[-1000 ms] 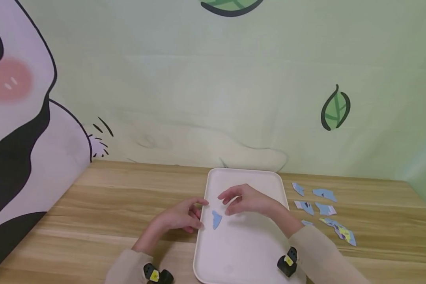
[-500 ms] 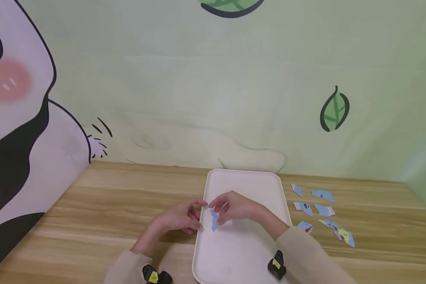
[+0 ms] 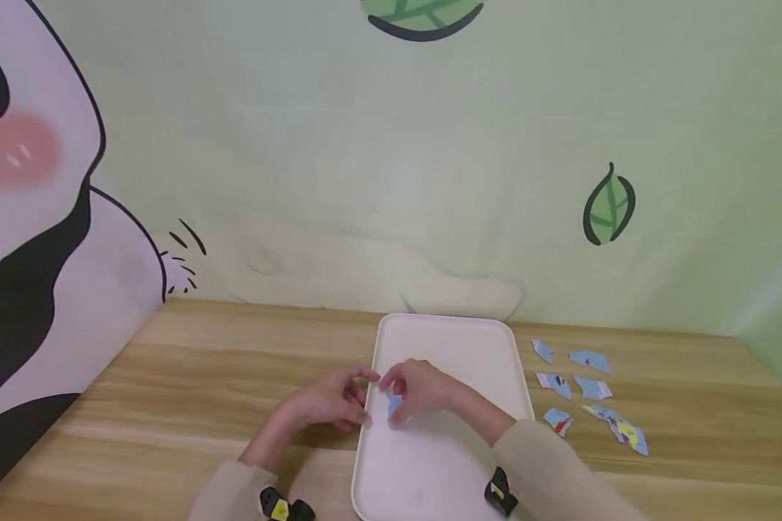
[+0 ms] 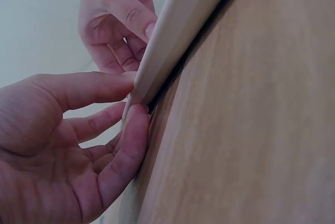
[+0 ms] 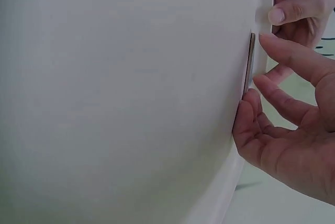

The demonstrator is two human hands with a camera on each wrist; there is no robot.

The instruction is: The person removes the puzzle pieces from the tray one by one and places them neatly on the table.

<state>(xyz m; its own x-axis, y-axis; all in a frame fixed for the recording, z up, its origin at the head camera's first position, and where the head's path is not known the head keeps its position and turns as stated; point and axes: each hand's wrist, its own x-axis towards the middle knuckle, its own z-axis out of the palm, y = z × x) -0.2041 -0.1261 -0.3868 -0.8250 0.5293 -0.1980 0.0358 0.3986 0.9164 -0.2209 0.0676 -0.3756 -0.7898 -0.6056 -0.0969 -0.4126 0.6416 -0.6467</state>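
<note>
A blue puzzle piece (image 3: pixel 393 405) lies near the left edge of the white tray (image 3: pixel 430 470). My right hand (image 3: pixel 420 387) holds it between thumb and fingers, which cover part of it. The right wrist view catches the puzzle piece (image 5: pixel 249 64) edge-on, with the fingertips at its ends. My left hand (image 3: pixel 332 396) holds the tray's left rim; in the left wrist view the fingertips of my left hand (image 4: pixel 57 135) meet at the tray's rim (image 4: pixel 167 41). Both hands are close together across that rim.
Right of the tray lie several loose puzzle pieces: a blue piece with dark marks (image 3: pixel 589 361), one with a red patch (image 3: pixel 557 420), and a longer yellow-and-blue strip (image 3: pixel 619 428). The wooden table (image 3: pixel 234 362) meets a green wall (image 3: pixel 300 181) behind the tray.
My right hand has come down and left from above the tray to the blue piece and taken hold of it. The left hand has stayed at the rim.
</note>
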